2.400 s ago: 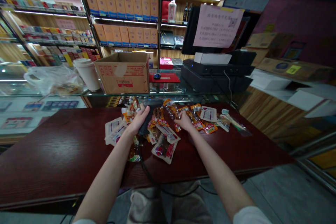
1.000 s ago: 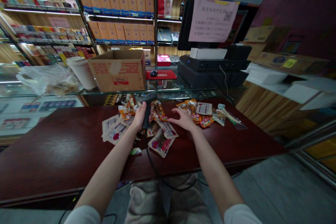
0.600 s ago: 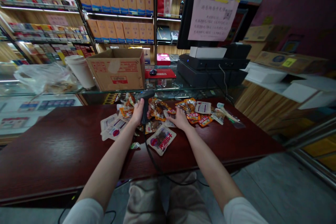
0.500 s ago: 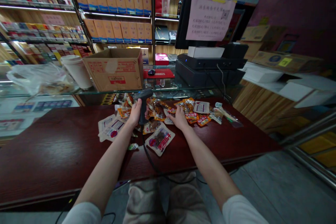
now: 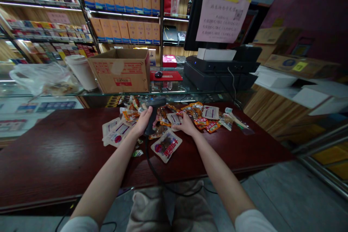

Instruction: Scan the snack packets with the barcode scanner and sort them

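Note:
My left hand (image 5: pixel 143 121) is wrapped round the handle of a black barcode scanner (image 5: pixel 151 124), its head pointing forward and right over the packets. A cable hangs from the handle towards me. My right hand (image 5: pixel 186 124) pinches the edge of a small whitish snack packet (image 5: pixel 173 118), right of the scanner. Orange snack packets (image 5: pixel 196 108) lie beyond and beside this hand. A packet with red lettering (image 5: pixel 166 145) lies nearest me, below both hands. Pale packets (image 5: pixel 115 132) lie left of my left wrist, partly covered by my forearm.
Behind the brown table (image 5: pixel 65 152) is a glass counter with an open cardboard box (image 5: pixel 121 74), a white cup (image 5: pixel 81 73) and a plastic bag (image 5: pixel 40 78). A monitor with a paper sign (image 5: pixel 221 20) stands above a black cash drawer (image 5: pixel 217 78). Stacked cartons (image 5: pixel 296 63) are at the right.
My left hand has shifted slightly right with the scanner. My right hand has closed on the whitish packet, which now shows more fully and tilted. The view has turned slightly.

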Demonstrator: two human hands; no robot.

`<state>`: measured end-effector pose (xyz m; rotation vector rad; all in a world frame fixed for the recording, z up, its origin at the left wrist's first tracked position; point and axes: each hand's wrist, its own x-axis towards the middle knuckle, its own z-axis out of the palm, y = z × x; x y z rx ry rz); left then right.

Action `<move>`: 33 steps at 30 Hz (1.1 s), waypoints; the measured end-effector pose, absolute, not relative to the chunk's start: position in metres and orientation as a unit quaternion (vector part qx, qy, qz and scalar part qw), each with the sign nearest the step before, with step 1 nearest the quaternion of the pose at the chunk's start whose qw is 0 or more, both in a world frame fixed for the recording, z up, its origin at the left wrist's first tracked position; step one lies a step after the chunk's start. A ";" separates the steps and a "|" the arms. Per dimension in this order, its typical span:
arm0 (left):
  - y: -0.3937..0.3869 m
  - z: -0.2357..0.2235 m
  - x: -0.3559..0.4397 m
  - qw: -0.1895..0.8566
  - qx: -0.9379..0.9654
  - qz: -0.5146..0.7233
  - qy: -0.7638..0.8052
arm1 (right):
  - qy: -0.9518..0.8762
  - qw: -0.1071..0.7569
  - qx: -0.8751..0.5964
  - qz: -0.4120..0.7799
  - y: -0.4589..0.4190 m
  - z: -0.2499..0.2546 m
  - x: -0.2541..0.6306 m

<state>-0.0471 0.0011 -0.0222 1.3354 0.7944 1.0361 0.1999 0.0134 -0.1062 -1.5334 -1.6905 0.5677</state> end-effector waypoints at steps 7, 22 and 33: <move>0.002 -0.021 -0.052 0.598 0.555 0.461 0.349 | -0.651 0.439 -0.459 0.416 0.001 -0.089 0.188; -0.013 -0.012 -0.043 0.612 0.588 0.416 0.327 | -0.343 0.677 -0.424 0.494 0.010 -0.074 0.208; -0.016 -0.023 -0.033 0.667 0.576 0.350 0.317 | -0.346 0.692 -0.387 0.502 0.011 -0.074 0.199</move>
